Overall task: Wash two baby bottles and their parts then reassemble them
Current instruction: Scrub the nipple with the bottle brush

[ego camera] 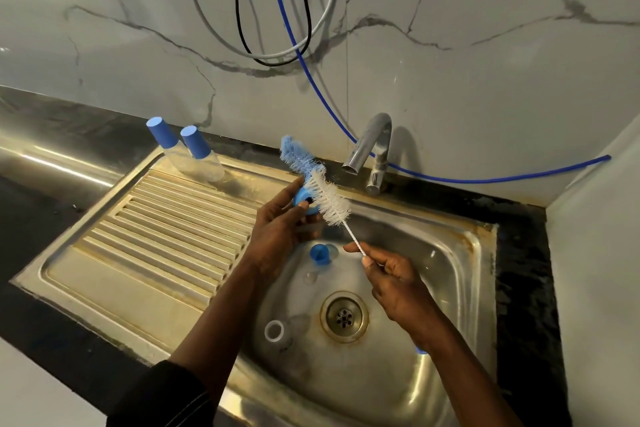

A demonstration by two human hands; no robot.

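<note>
My left hand (280, 229) grips a blue bottle collar ring (304, 201) above the sink basin's left rim. My right hand (391, 276) pinches the twisted wire handle of a bottle brush (329, 198); its white bristles lie against the ring and its blue tip points up to the back left. Inside the steel sink (446, 260) lie a blue bottle part (318, 253), a clear teat (310, 277) and a clear bottle on its side, its white-rimmed mouth (274, 330) facing up. Two clear bottles with blue caps (162, 131) (195, 143) stand at the back of the drainboard.
A chrome tap (372, 146) stands behind the basin, its spout over the sink. The ribbed drainboard (166, 229) stretches left of the basin. The drain (344, 316) sits mid-basin. Grey, black and blue hoses (298, 45) hang on the marble wall. A dark counter surrounds the sink.
</note>
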